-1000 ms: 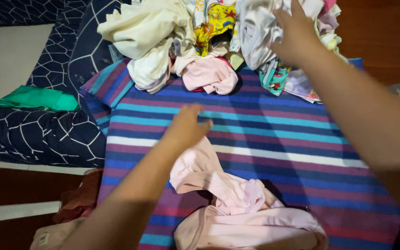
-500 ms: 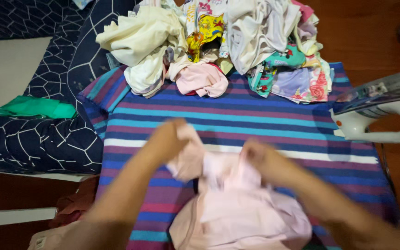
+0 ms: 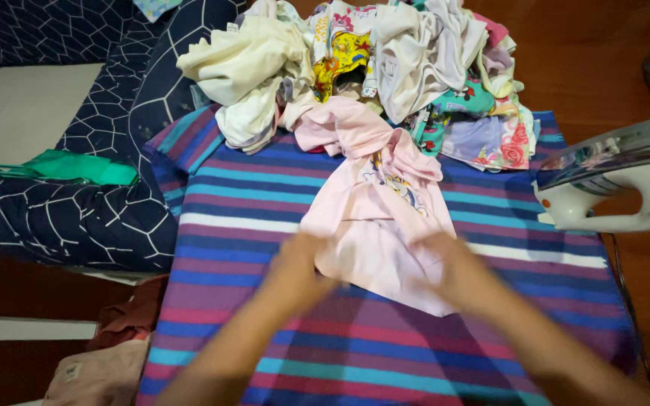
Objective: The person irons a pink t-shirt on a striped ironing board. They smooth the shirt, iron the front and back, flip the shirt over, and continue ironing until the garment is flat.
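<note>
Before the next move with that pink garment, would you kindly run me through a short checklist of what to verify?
1. Both hands on the pink garment: left hand and right hand at its near edge; ok.
2. Garment lies flat: upper part bunched; not ok.
3. Iron apart from the garment: ok.
4. Clothes pile apart from the garment: touching its top; not ok.
5. Striped cloth smooth underneath: ok.
6. Grip firm: blurred; cannot tell.

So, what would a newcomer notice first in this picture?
Probably the pale pink garment spread mid-frame on the striped cloth, with the left hand and right hand at its near edge. Behind it rises a heap of mixed clothes; a white iron sits at right.
</note>
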